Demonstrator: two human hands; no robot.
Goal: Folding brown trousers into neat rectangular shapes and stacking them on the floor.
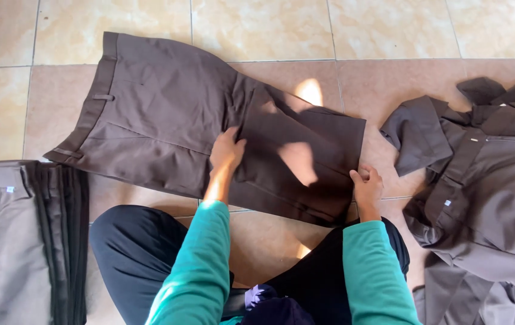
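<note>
I look down from my head and see a pair of dark brown cloth trousers lying flat on the shiny tan and pink tile floor. The waistband is at the far left, and the leg part is folded back over itself on the right side. My left hand is lying on the trousers near the middle, right at the edge of the folded part. Its fingers are spread a little and pressed down on the cloth, mostly open and flat. My right hand is at the right bottom corner of the folded leg. Its fingers are curled in, pinching the edge of the cloth there. Both my arms have bright green sleeves, and my legs in dark blue pants are folded in front of me. On my left there is a neat stack of folded grey and dark trousers, close to my knee. On my right there is a messy pile of grey-brown clothes, lying just beside the folded leg. Some spots of sunlight fall on the brown cloth.
</note>
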